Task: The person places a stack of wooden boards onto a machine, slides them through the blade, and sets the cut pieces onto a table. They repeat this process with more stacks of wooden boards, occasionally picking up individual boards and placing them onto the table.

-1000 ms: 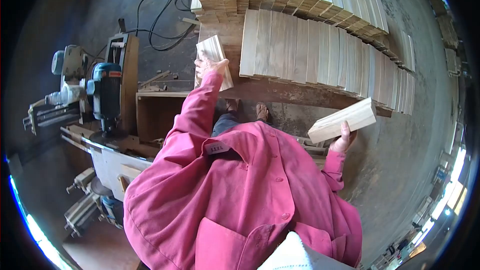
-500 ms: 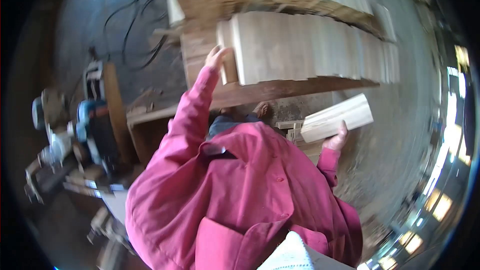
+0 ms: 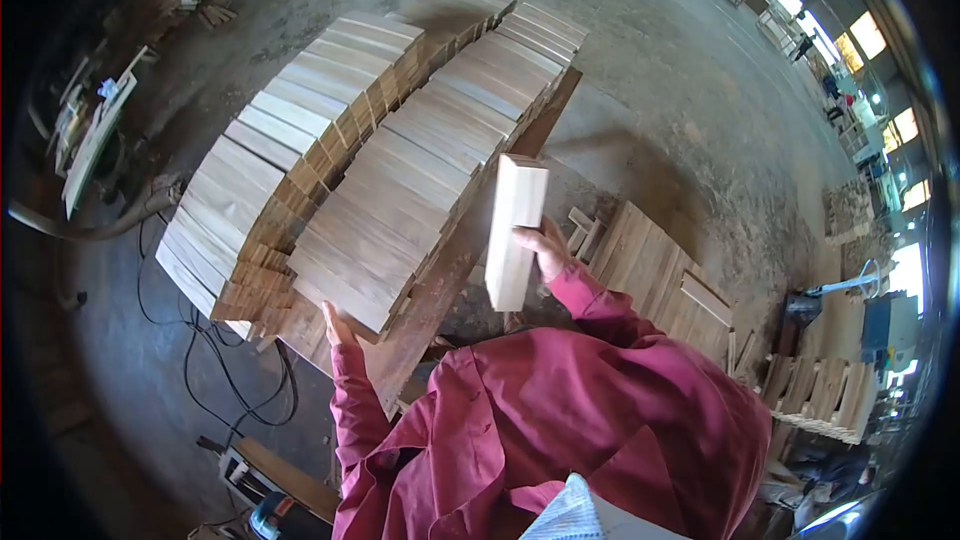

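My right hand (image 3: 547,246) grips a bundle of pale wooden boards (image 3: 514,228), held upright beside the stacked rows. My left hand (image 3: 336,325) presses flat against the near end of the closer row of stacked boards (image 3: 420,180), which rests on a long wooden plank (image 3: 440,290). A second, taller row of boards (image 3: 290,140) lies behind it. My pink sleeves (image 3: 560,420) fill the lower part of the view.
Black cables (image 3: 215,370) trail over the concrete floor at the lower left. More boards (image 3: 655,275) lie on the floor to the right, with further stacks (image 3: 820,395) beyond. A machine part (image 3: 275,485) shows at the bottom edge.
The view has swung right, away from the saw bench. My left hand has set its board against the row's end and now rests there. My right hand has brought its bundle upright and nearer the stack.
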Available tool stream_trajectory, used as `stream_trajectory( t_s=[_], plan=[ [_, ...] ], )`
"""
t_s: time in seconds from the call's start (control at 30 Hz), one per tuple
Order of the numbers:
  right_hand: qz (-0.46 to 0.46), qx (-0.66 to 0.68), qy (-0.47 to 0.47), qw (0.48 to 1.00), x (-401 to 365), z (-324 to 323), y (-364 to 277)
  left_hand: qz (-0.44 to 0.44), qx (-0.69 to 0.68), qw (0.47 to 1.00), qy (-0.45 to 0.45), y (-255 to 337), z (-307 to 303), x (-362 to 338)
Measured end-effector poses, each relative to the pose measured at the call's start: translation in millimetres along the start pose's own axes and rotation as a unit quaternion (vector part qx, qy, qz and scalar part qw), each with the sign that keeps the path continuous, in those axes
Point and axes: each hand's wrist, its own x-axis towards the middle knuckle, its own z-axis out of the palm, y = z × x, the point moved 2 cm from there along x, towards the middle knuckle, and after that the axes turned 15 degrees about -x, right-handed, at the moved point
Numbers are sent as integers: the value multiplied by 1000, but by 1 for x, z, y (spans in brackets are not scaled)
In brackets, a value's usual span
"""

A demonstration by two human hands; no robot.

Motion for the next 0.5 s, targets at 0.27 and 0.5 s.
stream_trajectory(
  t_s=[0.27, 0.5],
  plan=[
    [-30, 10, -208, 978, 34, 103, -46, 349, -12, 916, -198, 74, -8, -180],
    [-94, -169, -275, 942, -13, 210, -48, 358, 105, 883, -285, 39, 14, -255]
  ],
)
